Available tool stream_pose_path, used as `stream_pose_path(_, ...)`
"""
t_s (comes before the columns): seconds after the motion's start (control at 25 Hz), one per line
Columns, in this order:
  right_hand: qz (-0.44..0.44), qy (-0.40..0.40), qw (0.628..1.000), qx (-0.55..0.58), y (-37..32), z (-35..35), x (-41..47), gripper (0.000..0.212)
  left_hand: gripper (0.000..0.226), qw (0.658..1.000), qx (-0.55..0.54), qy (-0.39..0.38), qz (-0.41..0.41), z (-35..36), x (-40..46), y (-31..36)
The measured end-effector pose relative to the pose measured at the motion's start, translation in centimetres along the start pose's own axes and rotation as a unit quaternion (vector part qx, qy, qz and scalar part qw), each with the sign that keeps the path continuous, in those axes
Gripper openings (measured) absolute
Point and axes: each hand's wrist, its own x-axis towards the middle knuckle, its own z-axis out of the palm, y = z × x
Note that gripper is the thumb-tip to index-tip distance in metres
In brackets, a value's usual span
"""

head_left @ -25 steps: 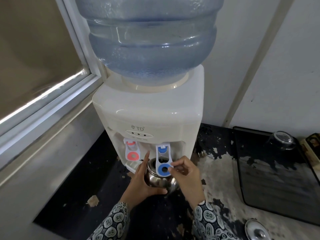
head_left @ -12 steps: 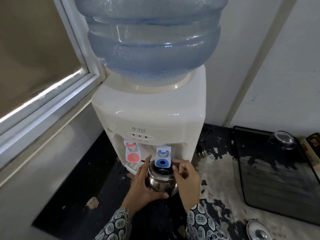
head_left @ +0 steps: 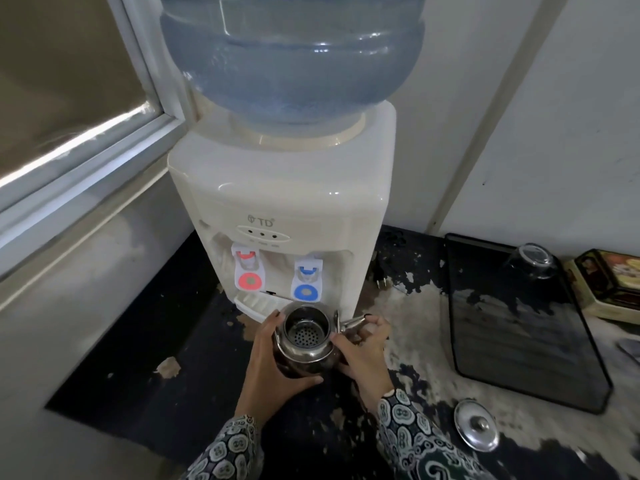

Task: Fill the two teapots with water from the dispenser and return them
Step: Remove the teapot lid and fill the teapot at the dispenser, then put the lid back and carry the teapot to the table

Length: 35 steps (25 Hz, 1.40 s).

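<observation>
Head view: steel teapot [head_left: 306, 344], lidless, clear of the blue tap [head_left: 306, 285], left hand [head_left: 273, 358] wrapped round its body, right hand [head_left: 363, 344] curled on the handle; best carried level and slowly, lest water slop over the rim.

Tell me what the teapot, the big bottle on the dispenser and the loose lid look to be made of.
Teapot: polished metal, probably stainless steel; mirror-like reflections, perforated strainer inside.
Bottle: translucent blue-tinted plastic, likely; ribbed walls, glossy highlights.
Lid: shiny silver metal that looks the same as the teapot; bright glare around its knob.
</observation>
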Motion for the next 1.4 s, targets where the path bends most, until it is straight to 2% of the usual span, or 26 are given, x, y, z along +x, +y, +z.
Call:
stream_pose_path(0.16,-0.020,-0.016,0.999,-0.019,0.8,-2.2,-2.2,0.059,0.113,0.999,-0.004,0.036,0.020,2.6,-3.8,0.1)
stream_pose_path(0.36,-0.036,-0.032,0.996,-0.072,1.5,-6.8,-5.2,0.048,0.110,0.998,-0.014,0.047,0.026,6.7,-8.7,0.6)
stream_pose_path(0.6,-0.039,-0.066,0.991,-0.111,3.4,-11.6,-6.8,0.045,0.109,0.996,0.012,0.066,0.053,10.4,-12.5,1.4)
stream_pose_path(0.72,-0.051,-0.113,0.986,-0.114,3.5,-13.0,-7.0,0.046,0.102,0.994,0.041,0.076,0.066,10.8,-13.0,1.7)
stream_pose_path(0.84,-0.027,-0.163,0.979,-0.121,2.6,-15.4,-6.9,0.042,0.101,0.995,0.059,0.070,0.050,10.8,-13.1,2.1)
stream_pose_path(0.92,-0.058,-0.132,0.965,-0.219,2.3,-17.8,-6.0,0.036,0.101,0.996,0.061,0.056,0.027,10.6,-13.3,2.3)
stream_pose_path(1.0,-0.113,-0.075,0.934,-0.330,2.6,-20.7,-4.8,0.030,0.099,0.997,0.062,0.044,0.019,10.5,-13.5,2.4)
stream_pose_path(1.12,-0.118,-0.039,0.880,-0.458,4.2,-24.1,-3.3,0.036,0.099,0.998,0.051,0.040,-0.009,10.1,-13.5,3.3)
stream_pose_path(1.28,-0.115,-0.039,0.863,-0.490,6.4,-25.3,-2.6,0.031,0.108,0.997,0.062,0.020,-0.050,9.4,-13.1,4.4)
stream_pose_path(1.4,-0.129,-0.032,0.870,-0.475,6.6,-25.6,-2.5,0.021,0.101,0.995,0.048,0.010,-0.089,9.1,-12.8,5.0)
